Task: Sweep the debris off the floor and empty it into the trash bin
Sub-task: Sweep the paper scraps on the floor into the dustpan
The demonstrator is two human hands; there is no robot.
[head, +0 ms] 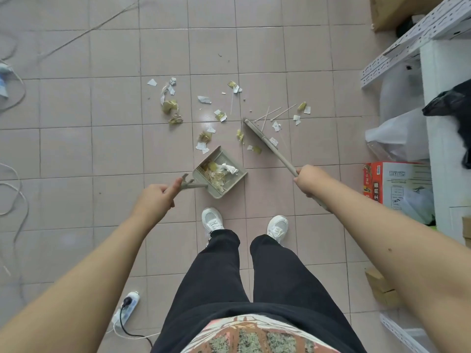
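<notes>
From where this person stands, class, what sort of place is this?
Probably a storeroom or utility room: white perforated metal shelving, a brown cardboard box beside it, and a red printed carton on the pinkish tiled floor.

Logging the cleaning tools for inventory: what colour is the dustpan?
The dustpan is pale grey-beige, like the broom; the head view shows it.

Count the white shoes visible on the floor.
2. The left shoe stands just below the dustpan; the right shoe stands to its right. Neither is hidden.
</notes>
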